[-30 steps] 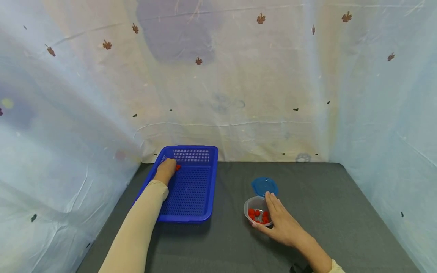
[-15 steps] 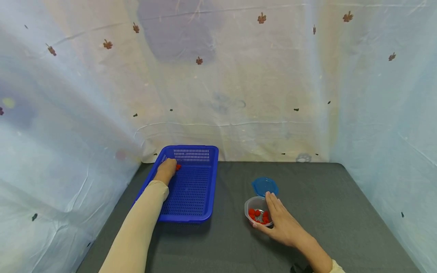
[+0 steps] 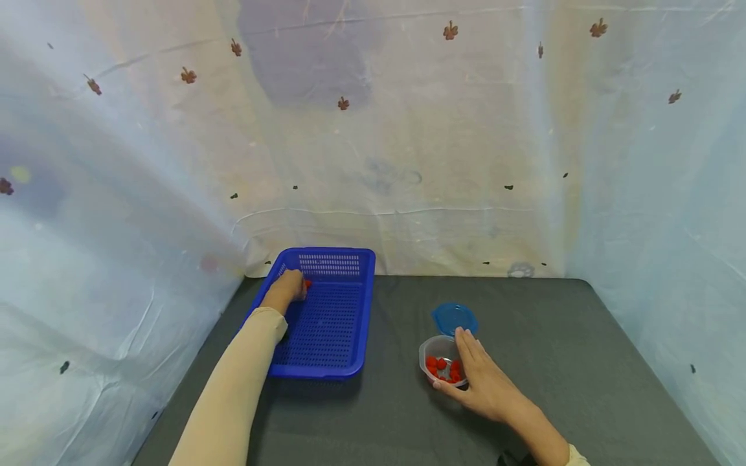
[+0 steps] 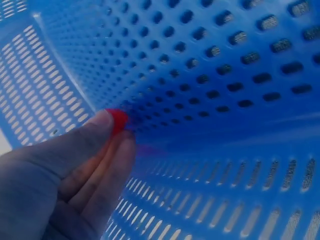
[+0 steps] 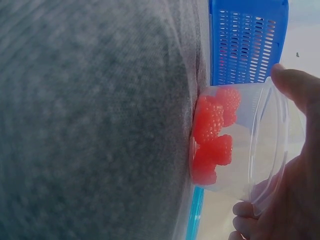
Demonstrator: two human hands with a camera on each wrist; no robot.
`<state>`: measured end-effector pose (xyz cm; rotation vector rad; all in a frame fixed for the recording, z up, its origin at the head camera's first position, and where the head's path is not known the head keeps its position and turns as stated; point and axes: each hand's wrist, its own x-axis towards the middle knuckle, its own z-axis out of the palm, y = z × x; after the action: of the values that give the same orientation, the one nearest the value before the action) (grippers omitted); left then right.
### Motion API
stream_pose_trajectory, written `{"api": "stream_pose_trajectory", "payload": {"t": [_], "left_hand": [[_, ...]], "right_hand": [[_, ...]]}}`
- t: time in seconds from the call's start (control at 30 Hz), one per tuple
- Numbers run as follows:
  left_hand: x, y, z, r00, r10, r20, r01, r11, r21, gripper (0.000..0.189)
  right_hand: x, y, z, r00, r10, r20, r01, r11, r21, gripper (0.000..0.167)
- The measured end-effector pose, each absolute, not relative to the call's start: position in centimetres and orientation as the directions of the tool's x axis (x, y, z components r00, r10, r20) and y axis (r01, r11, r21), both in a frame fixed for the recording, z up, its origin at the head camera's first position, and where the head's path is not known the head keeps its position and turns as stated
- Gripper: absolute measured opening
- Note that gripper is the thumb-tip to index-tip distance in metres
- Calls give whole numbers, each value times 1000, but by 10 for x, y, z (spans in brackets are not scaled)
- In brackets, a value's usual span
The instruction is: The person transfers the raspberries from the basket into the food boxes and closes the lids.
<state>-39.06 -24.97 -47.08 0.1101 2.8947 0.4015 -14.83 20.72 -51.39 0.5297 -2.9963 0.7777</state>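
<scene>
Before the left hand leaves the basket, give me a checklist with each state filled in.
1. Left hand gripping the red piece: ok, pinched in its fingertips.
2. Right hand on the clear container: ok, touching its rim.
3. Container upright: ok, with red pieces at its bottom.
4. Container's opening unobstructed: not ok, the right hand covers part.
5. Blue lid off: ok, lying beyond the container.
6. Blue basket free of other red pieces: cannot tell, the left hand hides part.
</scene>
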Motion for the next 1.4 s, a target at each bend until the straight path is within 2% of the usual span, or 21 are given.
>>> {"api": "stream_pose_trajectory", "payload": {"t": [0.27, 0.43, 0.67, 0.87, 1.4], "left_hand": [[-376, -243, -454, -962, 239, -135, 168, 901, 399, 4], [-365, -232, -441, -946, 312, -85, 241, 856, 458, 5], [-357, -221, -433, -929, 360, -78, 274, 816, 509, 8], [-345, -208, -425, -906, 424, -12, 348, 759, 550, 10], [-285, -131, -395, -817, 570, 88, 497, 618, 610, 10]], "right_hand": [[-148, 206, -514, -943, -322, 84, -323, 824, -466, 118], [-147, 206, -512, -943, -322, 85, -323, 822, -469, 118], [-147, 205, -512, -942, -325, 81, -324, 823, -467, 118], [-147, 205, -512, -941, -329, 84, -329, 822, -465, 118], [-147, 205, -510, -942, -327, 79, -326, 829, -454, 119]]}}
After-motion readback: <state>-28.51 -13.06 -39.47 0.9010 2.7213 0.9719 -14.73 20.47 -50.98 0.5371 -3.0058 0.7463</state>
